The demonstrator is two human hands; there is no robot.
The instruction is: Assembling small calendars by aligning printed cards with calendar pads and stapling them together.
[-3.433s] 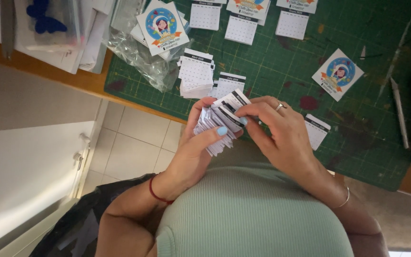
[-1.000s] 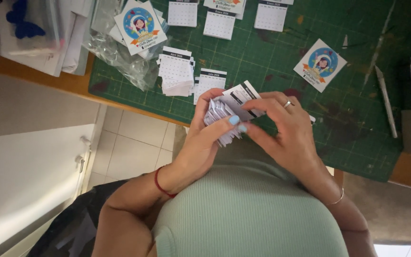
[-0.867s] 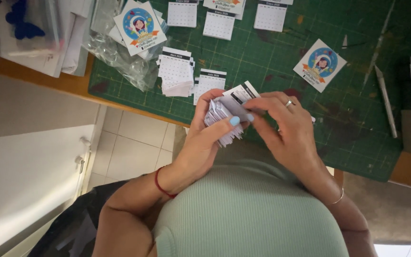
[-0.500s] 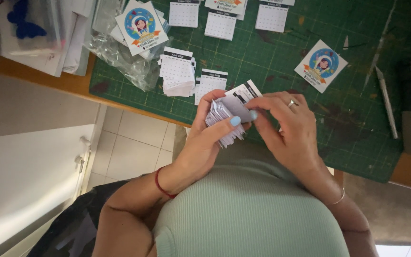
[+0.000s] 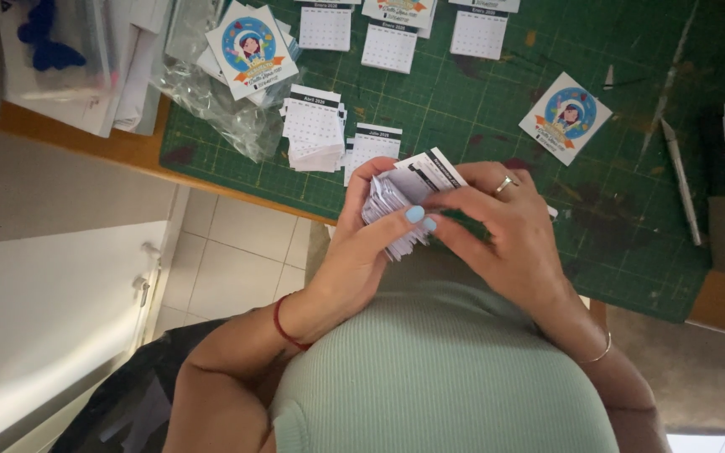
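Note:
My left hand (image 5: 362, 252) grips a thick stack of small white calendar sheets (image 5: 400, 195) with black header bars, thumb pressed across its edge. My right hand (image 5: 509, 239), with a ring on one finger, closes on the same stack from the right, fingertips on the top sheet. Both hands hover at the near edge of a green cutting mat (image 5: 497, 109). Just beyond the hands lie two piles of the same calendar sheets (image 5: 314, 126), and a square card with a round cartoon picture (image 5: 570, 117) lies to the right.
More calendar sheets (image 5: 389, 44) lie in a row at the mat's far side. A clear plastic bag (image 5: 220, 101) with another picture card (image 5: 251, 50) sits far left. A craft knife (image 5: 680, 176) lies at the right. The wooden table edge (image 5: 86, 138) runs left; tiled floor below.
The hands and stack have stayed in nearly the same spot; the fingers have shifted slightly on the sheets. The camera view has drifted a little.

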